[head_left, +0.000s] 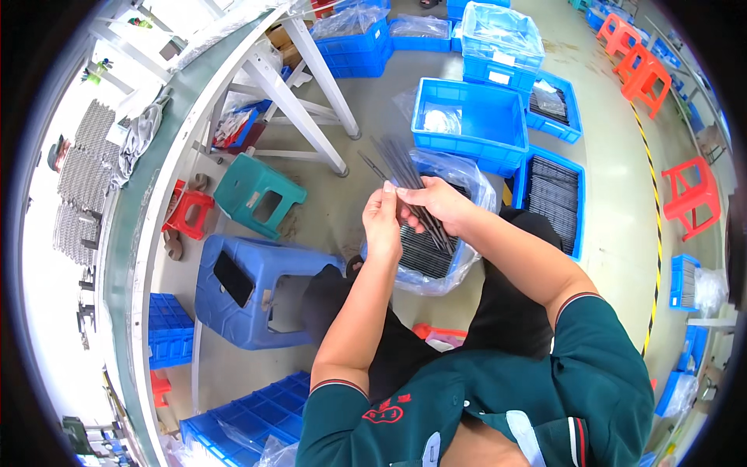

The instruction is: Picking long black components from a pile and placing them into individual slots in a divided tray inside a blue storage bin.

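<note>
I look down on a grey workshop floor (pixel 607 210) crowded with blue plastic crates (pixel 475 117), with a long white workbench (pixel 136 226) curving along my left. A blue stool (pixel 249 288) and a smaller teal stool (pixel 257 194) stand beside the bench, and red stools (pixel 689 198) sit well apart on my right. Between my knees a blue bin lined with a clear bag (pixel 459 179) holds stacked dark rods. My right hand (pixel 436 204) is closed around a bundle of thin dark rods (pixel 405 167), raised above that bin and fanning upward. My left hand (pixel 381 222) pinches the bundle from the side, fingertips touching it.
</note>
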The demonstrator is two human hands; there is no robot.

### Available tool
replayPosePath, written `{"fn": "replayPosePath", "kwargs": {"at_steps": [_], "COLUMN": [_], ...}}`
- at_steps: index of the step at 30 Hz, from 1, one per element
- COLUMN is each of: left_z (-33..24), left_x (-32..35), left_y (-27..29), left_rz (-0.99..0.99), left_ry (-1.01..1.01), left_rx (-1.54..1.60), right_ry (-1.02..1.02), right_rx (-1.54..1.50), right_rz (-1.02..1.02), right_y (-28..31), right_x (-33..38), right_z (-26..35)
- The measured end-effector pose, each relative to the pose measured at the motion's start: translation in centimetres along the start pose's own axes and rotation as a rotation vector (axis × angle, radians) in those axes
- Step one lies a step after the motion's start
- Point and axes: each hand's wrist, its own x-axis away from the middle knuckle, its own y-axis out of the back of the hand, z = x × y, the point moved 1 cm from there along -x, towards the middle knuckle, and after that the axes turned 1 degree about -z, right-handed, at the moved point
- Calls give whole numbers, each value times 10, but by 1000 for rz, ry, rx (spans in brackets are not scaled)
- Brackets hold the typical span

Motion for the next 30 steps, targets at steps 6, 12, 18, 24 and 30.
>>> {"fn": "replayPosePath", "kwargs": {"at_steps": [6, 12, 18, 24, 30], "left_z": [-3, 6, -9, -2, 3], "left_x": [-4, -11, -4, 9, 26], "left_y": [-2, 15, 12, -2, 1], "left_rz": [20, -49, 37, 228, 386], "left_ry": [39, 81, 204, 394, 425], "left_rx": [-32, 88, 172, 125, -144], "right_ry": [45, -38, 135, 60, 371], "right_rx": [-23, 19, 1, -68, -12], "right_rz": [59, -3, -74, 16, -357], "right_y": [9, 9, 27, 29, 59], "right_x": [-9, -10, -14, -15, -44], "right_z": [-7, -13, 5, 17, 32]}}
